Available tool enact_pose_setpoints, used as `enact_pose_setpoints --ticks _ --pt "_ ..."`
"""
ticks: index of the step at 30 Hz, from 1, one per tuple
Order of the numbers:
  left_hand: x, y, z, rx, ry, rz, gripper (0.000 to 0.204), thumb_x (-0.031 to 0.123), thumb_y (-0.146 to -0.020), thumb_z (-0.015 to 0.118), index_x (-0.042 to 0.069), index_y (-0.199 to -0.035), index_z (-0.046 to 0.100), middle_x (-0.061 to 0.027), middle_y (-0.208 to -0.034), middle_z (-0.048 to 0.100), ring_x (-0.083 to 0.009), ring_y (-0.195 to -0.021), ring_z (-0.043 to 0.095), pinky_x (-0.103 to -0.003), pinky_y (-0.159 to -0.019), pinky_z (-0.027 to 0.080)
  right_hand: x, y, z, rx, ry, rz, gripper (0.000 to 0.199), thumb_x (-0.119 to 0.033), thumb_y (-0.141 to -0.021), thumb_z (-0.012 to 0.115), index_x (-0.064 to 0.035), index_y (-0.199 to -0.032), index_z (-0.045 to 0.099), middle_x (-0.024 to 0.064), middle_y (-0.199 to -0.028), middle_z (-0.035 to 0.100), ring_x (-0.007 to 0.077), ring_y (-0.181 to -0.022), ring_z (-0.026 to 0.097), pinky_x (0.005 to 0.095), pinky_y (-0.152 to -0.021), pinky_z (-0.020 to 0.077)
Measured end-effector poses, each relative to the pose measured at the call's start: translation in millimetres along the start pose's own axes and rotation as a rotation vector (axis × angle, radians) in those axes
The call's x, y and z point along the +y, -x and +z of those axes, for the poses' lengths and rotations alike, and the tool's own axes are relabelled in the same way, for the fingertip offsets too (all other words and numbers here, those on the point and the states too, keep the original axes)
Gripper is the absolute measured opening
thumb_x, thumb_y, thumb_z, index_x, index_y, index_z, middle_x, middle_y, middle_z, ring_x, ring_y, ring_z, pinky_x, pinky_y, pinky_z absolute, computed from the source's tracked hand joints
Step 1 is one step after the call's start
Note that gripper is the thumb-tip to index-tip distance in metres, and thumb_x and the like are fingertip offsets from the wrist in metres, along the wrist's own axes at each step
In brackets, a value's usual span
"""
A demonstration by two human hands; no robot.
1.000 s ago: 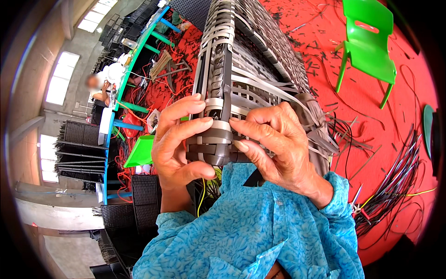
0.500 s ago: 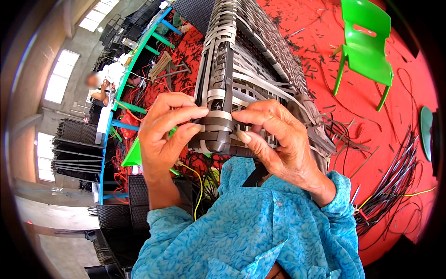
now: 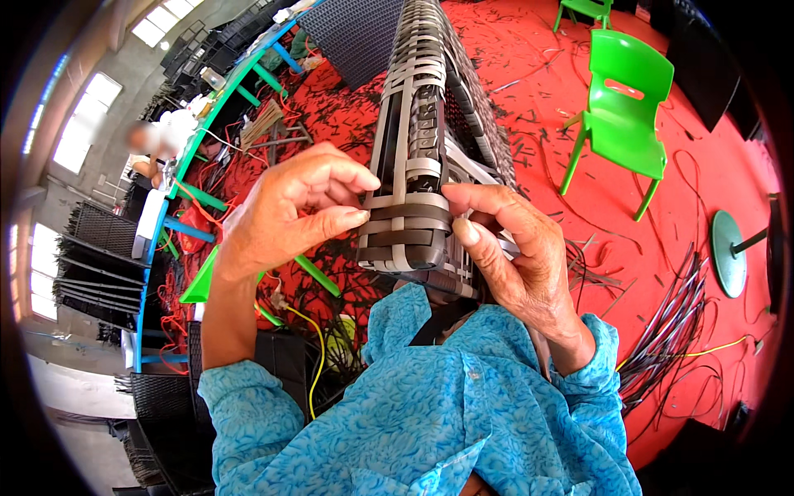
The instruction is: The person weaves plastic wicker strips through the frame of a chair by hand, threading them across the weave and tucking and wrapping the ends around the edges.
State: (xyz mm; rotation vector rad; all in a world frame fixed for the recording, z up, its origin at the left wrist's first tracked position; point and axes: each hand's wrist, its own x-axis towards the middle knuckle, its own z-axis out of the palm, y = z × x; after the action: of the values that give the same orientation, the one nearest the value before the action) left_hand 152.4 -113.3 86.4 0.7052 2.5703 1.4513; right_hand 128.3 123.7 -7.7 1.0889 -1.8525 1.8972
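A long frame wrapped in woven grey and dark rattan strips [image 3: 426, 140] stands up in front of me, its near end at chest height. My left hand [image 3: 285, 211] pinches the strips on the left side of that end with thumb and fingers. From the right, my right hand [image 3: 513, 248] grips the same end, thumb pressed on the dark bands and fingers curled behind, where loose pale strips trail out. Blue patterned sleeves cover both my forearms near the bottom of the view.
A green plastic chair [image 3: 624, 99] stands on the red floor [image 3: 728, 178] at the right. Bundles of dark strips [image 3: 674, 331] and scraps litter the floor. A blue and green table frame [image 3: 207, 140] runs along the left, where another person [image 3: 157, 145] sits. Dark woven panels [image 3: 95, 248] are stacked far left.
The woven frame's near end has swung so it points more straight at me. My left fingers shifted from over its top to its left side, and my right thumb moved onto the dark bands.
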Motion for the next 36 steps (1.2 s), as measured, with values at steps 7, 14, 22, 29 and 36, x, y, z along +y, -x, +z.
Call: enact_pose_setpoints --ticks 7,14,22,29,36 --pt "-37 12 8 0.068 0.301 0.115 0.036 -0.001 -0.086 0.063 -0.003 -0.121 0.055 -0.0079 -0.111 0.054 -0.0179 -0.102 0.059 -0.032 -0.089 0.049 -14 -5 -11 -0.101 0.123 0.044 0.031 -0.016 -0.088 0.066 0.0001 -0.114 0.062 0.0101 -0.093 0.063 0.0169 -0.080 0.060 0.0278 -0.072 0.0478" --pt "-68 11 35 0.258 0.385 0.198 0.028 -0.006 -0.083 0.064 0.002 -0.109 0.055 -0.0066 -0.108 0.057 -0.0156 -0.101 0.060 -0.029 -0.087 0.050 -26 -16 -16 -0.165 0.277 0.058 0.029 -0.013 -0.086 0.067 -0.0004 -0.112 0.064 0.0139 -0.099 0.067 0.0204 -0.084 0.064 0.0312 -0.078 0.0505" --pt "-81 9 36 0.243 0.531 0.261 0.033 -0.003 -0.082 0.067 -0.002 -0.113 0.056 -0.0071 -0.108 0.059 -0.0138 -0.094 0.062 -0.027 -0.085 0.050 -46 -33 -23 -0.269 0.529 0.048 0.024 -0.010 -0.083 0.069 -0.0009 -0.104 0.067 0.0128 -0.089 0.069 0.0220 -0.073 0.068 0.0300 -0.062 0.0528" --pt "-81 1 39 0.306 0.317 0.347 0.031 -0.008 -0.079 0.065 0.001 -0.109 0.061 -0.0051 -0.101 0.063 -0.0129 -0.089 0.064 -0.026 -0.079 0.052 -48 -49 -24 -0.338 0.762 -0.130 0.020 -0.002 -0.079 0.069 -0.0005 -0.099 0.066 0.0126 -0.086 0.069 0.0233 -0.069 0.067 0.0302 -0.058 0.0526" --pt "-88 -6 37 0.129 0.488 0.431 0.050 0.003 -0.077 0.075 0.001 -0.121 0.051 -0.0064 -0.098 0.066 -0.0118 -0.085 0.063 -0.022 -0.068 0.046 -52 -51 -31 -0.366 0.638 -0.017 0.023 -0.009 -0.076 0.074 -0.0006 -0.097 0.068 0.0112 -0.085 0.068 0.0215 -0.072 0.066 0.0296 -0.062 0.0529"
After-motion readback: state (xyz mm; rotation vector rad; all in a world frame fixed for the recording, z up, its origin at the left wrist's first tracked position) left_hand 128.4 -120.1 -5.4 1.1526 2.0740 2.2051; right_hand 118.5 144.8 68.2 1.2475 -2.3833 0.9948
